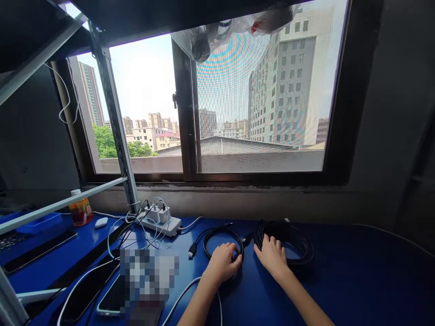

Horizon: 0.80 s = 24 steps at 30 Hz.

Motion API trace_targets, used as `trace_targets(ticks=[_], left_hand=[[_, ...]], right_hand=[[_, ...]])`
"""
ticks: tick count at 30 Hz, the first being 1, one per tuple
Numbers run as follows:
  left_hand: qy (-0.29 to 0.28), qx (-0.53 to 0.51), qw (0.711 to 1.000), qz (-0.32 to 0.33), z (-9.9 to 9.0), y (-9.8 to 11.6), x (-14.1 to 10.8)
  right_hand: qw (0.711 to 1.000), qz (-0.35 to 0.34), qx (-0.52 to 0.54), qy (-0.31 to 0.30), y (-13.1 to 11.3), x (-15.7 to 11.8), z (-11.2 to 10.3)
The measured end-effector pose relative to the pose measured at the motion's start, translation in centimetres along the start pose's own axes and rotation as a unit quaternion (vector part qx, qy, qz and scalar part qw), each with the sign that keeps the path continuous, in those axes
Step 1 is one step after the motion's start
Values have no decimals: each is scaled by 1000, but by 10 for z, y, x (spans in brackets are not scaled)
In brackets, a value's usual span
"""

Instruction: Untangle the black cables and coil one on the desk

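A small coil of black cable [205, 242] lies on the blue table, one connector plug [192, 250] pointing out at its left. My left hand [222, 263] is curled over the right side of this coil, closed on it. To the right sits a larger, thicker coil of black cable [304, 242]. My right hand [273, 257] has its fingers bent over the left part of that coil and its thumb at the outer edge, gripping it. Between the two coils a dark connector end [247, 239] shows. The undersides of both hands are hidden.
A white power strip [171, 225] with chargers and tangled cables stands behind on the left. Nearer are a phone [110, 294] and a blurred-out patch. A drink bottle [80, 209], a blue tray [42, 222] and a metal shelf post [117, 122] are at left.
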<state>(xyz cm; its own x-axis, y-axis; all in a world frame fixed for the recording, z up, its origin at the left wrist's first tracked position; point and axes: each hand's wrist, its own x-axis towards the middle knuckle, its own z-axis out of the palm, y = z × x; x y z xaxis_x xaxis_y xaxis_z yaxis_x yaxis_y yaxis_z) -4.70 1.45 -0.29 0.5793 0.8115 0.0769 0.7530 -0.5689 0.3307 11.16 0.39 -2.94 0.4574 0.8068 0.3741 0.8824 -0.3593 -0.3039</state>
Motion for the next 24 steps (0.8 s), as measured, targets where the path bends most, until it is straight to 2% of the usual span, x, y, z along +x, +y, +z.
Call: trace_targets(ticks=[8, 24], left_hand=[[-11, 6, 1000, -15, -2, 6, -3], [-20, 5, 1000, -12, 1, 4, -4]], right_hand=[[998, -26, -36, -35, 5, 0, 10], [995, -42, -54, -75, 4, -2, 0]])
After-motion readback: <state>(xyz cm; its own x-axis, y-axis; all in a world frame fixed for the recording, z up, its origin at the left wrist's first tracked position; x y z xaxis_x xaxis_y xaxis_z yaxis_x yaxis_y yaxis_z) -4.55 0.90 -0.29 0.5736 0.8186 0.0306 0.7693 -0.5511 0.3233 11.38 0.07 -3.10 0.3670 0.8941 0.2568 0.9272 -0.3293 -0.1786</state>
